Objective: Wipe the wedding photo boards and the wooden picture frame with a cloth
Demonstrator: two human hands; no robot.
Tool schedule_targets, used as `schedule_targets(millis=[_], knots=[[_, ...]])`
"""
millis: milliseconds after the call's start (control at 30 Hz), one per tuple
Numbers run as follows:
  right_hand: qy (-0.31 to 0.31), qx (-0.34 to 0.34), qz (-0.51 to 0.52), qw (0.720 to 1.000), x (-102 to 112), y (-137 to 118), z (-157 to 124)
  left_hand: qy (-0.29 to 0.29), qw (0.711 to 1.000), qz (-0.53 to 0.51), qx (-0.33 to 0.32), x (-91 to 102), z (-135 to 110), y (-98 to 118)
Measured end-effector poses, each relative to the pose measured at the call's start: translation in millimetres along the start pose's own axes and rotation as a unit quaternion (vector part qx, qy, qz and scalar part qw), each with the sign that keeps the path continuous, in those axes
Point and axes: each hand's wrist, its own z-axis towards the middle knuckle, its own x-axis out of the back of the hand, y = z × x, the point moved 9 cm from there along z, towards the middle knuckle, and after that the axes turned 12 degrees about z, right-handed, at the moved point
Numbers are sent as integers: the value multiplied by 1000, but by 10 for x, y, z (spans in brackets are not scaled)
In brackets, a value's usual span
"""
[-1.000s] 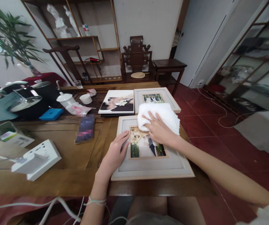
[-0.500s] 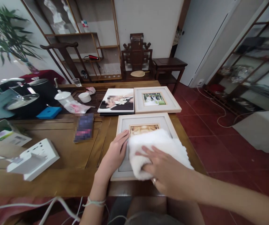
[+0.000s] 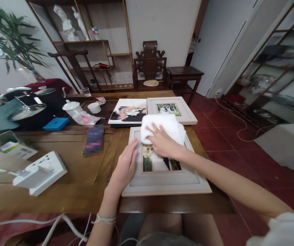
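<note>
A pale wooden picture frame point(image 3: 162, 181) holding a photo lies flat near the front edge of the wooden table point(image 3: 59, 201). My left hand point(image 3: 125, 167) rests open and flat on the frame's left border. A folded white towel point(image 3: 164, 127) covers the frame's far part. My right hand point(image 3: 162, 143) presses flat on the towel's near edge, fingers spread, and hides part of the photo.
A second framed photo point(image 3: 185, 114) and a photo book point(image 3: 128, 112) lie behind. A small dark card point(image 3: 93, 139), a white power strip point(image 3: 43, 172), a blue box point(image 3: 56, 123), teaware point(image 3: 72, 107) and pots point(image 3: 31, 111) are at left. A cable point(image 3: 59, 225) hangs below the table edge.
My right hand has pushed the towel from the frame's near part up to its far part, uncovering the photo. My left hand has stayed on the frame's left border.
</note>
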Motion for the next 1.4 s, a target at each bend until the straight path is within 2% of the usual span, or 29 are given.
schedule_targets(millis=[67,167,367,500,633,767,867,967,1033,1133,1200,1267,1333,1400], knots=[[-32,28,1,999,-99,-203,49,20,999,-15,20,54,-16,-17],[-65,46,-2,997,-208,-507,-16,16,998,-35,45,59,-41,-55],[-75,107,24,991,-211,-1014,-580,8,998,-51,38,45,-54,-54],[-79,133,67,986,-218,-1131,-872,3,1000,-4,29,11,-18,-37],[-89,93,85,988,-222,-968,-968,-7,1000,18,11,-20,-4,-14],[-110,25,77,991,-199,-635,-1195,-23,999,19,-20,-53,-10,21],[-92,-26,76,993,-28,-315,-1439,-31,999,20,-31,-84,-3,34],[-73,-78,110,988,242,48,-1580,-43,998,32,-35,-121,5,43],[-22,-122,122,985,473,320,-1556,-49,997,38,-38,-138,4,47],[126,-161,78,976,819,625,-1374,-55,997,43,-35,-153,-5,32],[216,-150,28,964,928,662,-1171,-51,997,40,-34,-151,-8,19],[264,-95,-14,960,897,538,-884,-48,998,36,-35,-145,-6,17],[238,22,-39,970,705,249,-528,-45,998,35,-36,-126,4,33],[159,130,-50,977,417,-57,-219,-48,998,32,-36,-103,19,67]])
